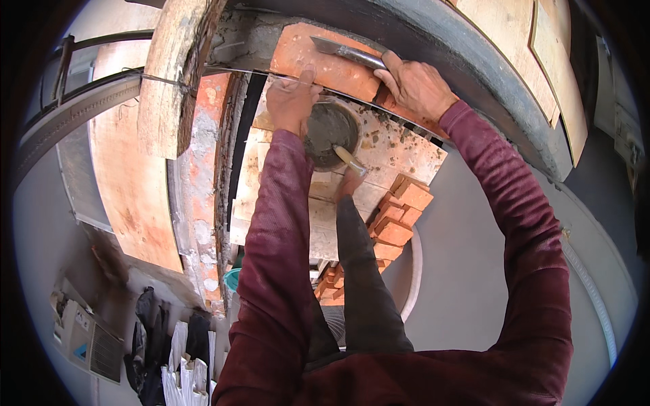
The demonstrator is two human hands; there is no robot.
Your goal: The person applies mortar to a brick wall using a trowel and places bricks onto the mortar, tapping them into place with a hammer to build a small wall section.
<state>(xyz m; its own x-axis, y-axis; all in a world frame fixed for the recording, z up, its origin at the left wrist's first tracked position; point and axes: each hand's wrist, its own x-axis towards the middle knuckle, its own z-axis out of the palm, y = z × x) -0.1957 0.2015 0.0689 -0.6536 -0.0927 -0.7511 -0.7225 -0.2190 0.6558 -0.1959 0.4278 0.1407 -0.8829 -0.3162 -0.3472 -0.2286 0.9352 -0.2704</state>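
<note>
- A round pan [357, 125] on the wooden boards [399, 145] holds wet grey mortar [328, 135]; a pale-handled tool [349, 161] stands tilted in it.
- A teal bucket [231, 279] shows beside the left sleeve, mostly hidden; its contents cannot be seen.
- The orange brick [298, 51] lies flat on the wall ledge at the top, broad and dusty, with pale specks.
- The left hand [291, 101] has fingertips at its near edge; whether they grip cannot be told.
- The right hand [416, 84] clasps a flat-bladed metal trowel [355, 56], its blade over the brick.
</note>
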